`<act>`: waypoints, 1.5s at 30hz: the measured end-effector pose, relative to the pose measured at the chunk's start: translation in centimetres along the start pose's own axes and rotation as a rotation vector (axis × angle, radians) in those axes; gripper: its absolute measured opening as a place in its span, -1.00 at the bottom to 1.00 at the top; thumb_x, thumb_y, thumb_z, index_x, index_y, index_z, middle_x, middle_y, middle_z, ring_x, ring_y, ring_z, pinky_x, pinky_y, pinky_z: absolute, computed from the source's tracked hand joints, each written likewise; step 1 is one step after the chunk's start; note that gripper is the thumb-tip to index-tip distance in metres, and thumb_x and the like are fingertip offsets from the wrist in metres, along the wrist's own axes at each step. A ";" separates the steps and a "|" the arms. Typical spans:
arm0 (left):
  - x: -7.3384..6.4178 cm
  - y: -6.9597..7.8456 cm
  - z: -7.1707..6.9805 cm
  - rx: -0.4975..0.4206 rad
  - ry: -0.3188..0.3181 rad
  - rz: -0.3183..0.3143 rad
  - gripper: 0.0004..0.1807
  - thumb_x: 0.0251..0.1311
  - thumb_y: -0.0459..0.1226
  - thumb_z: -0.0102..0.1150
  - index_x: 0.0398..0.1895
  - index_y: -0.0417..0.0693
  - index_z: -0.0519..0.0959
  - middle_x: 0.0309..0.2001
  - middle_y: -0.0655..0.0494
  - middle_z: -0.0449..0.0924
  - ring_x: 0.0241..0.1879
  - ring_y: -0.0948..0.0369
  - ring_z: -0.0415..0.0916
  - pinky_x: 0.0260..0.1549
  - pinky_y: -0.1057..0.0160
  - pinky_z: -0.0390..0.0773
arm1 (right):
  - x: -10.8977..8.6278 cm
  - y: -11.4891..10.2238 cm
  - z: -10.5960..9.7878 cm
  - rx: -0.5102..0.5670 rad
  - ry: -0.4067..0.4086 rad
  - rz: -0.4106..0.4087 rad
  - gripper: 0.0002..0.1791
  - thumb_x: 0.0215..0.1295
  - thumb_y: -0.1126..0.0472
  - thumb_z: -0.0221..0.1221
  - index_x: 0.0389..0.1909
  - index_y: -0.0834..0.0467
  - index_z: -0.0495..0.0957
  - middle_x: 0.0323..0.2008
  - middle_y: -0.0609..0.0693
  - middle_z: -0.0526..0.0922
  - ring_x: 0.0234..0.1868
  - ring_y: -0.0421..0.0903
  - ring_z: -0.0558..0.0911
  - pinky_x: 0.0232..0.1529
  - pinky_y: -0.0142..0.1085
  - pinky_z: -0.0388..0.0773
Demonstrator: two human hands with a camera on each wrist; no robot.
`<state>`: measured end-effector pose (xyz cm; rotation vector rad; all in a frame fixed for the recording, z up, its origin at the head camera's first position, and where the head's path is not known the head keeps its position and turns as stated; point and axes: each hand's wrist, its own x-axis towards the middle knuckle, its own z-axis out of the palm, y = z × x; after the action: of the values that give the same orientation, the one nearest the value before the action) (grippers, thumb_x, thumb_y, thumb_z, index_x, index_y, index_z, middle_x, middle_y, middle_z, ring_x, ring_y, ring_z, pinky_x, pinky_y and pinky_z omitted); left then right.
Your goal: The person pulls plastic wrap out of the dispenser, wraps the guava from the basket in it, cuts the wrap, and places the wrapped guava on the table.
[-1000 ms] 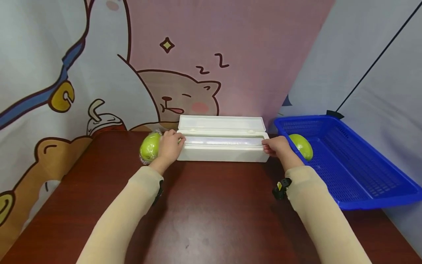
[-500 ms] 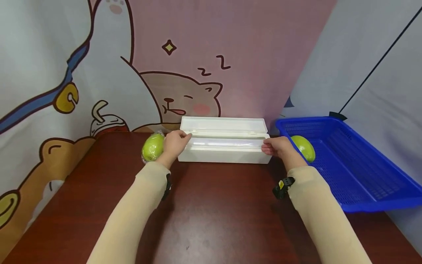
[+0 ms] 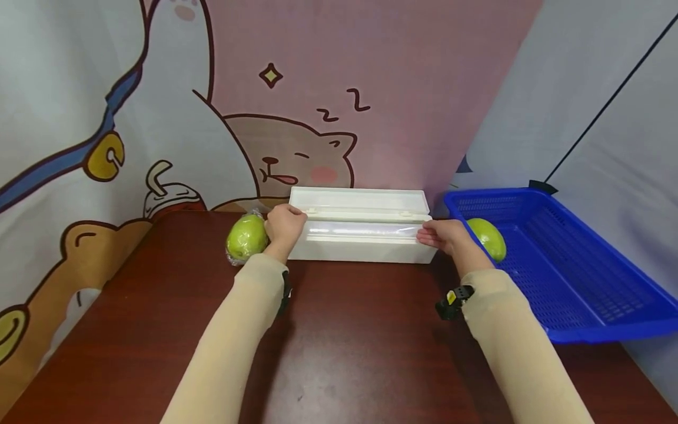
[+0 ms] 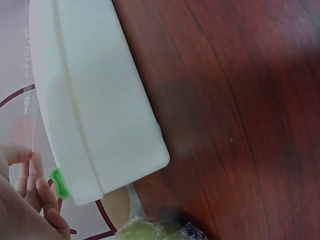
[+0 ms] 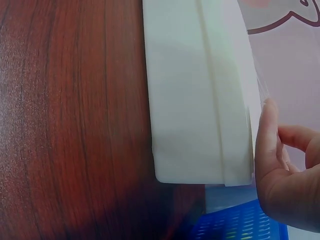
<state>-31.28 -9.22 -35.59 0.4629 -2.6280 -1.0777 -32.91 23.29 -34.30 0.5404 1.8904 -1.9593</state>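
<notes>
A long white cling film box (image 3: pixel 360 252) stands at the back of the table with its lid (image 3: pixel 360 200) up. A roll of clear film (image 3: pixel 362 230) shows inside. My left hand (image 3: pixel 285 227) is at the box's left end; in the left wrist view its thumb and fingertip pinch the edge of the cling film (image 4: pixel 29 112), which stretches up along the box. At the right end, my right hand (image 3: pixel 445 234) pinches the film's other side, a thin strand of film (image 5: pixel 264 89) running to its fingertips. A green slider (image 4: pixel 59 184) sits on the box's edge near my left fingers.
Left of the box lies a green fruit (image 3: pixel 247 237) wrapped in clear film, close to my left hand. A blue plastic basket (image 3: pixel 593 334) stands on the right, holding another green fruit (image 3: pixel 488 240). Behind the table (image 3: pixel 339 353) hangs a cartoon-printed cloth (image 3: pixel 402 118).
My left hand has moved slightly right from beside the wrapped fruit onto the box's left end. My right hand has shifted only a little at the right end. The lid stays up.
</notes>
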 end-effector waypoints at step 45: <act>-0.2 1.2 -1.6 -0.533 0.107 -0.088 -0.81 0.09 -0.27 0.25 -0.29 -0.22 0.66 -0.24 -0.16 0.68 -0.39 0.16 0.53 -0.37 0.33 0.49 | -1.6 -1.6 -0.8 0.280 -0.051 -0.115 -0.54 0.36 0.37 -0.09 -0.73 0.17 0.57 -0.67 -0.01 0.64 -0.60 -0.20 0.66 -0.47 -0.43 0.62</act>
<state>-30.71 -9.38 -33.67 0.4965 -2.1228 -1.6567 -32.29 24.14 -32.12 0.4612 1.6596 -2.3082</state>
